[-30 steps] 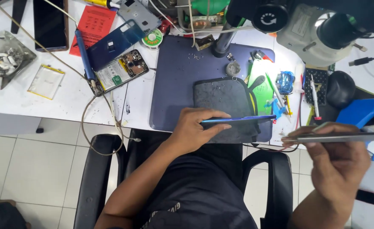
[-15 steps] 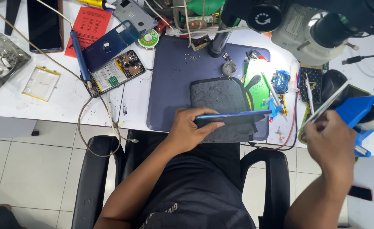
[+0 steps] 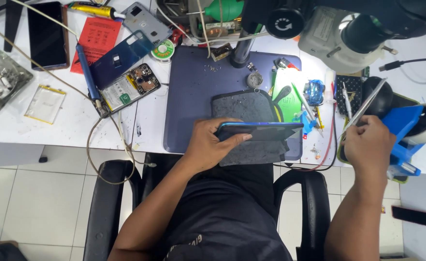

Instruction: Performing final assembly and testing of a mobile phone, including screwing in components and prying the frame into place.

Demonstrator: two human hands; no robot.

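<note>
1. Over the grey cloth [image 3: 251,116] on the purple mat [image 3: 193,101], the left hand [image 3: 208,145] grips a blue phone [image 3: 259,130] edge-on.
2. Right hand [image 3: 370,145] pinches a thin glass panel [image 3: 365,104], tilted, beside the blue tape dispenser [image 3: 406,130].

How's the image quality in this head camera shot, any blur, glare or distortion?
Head view: even, bright light with soft shadows; the white table looks slightly washed out. The microscope at the top is close and soft. The left hand and blue phone are sharp; the thin panel in the right hand looks slightly smeared. Edges bow mildly.
</note>
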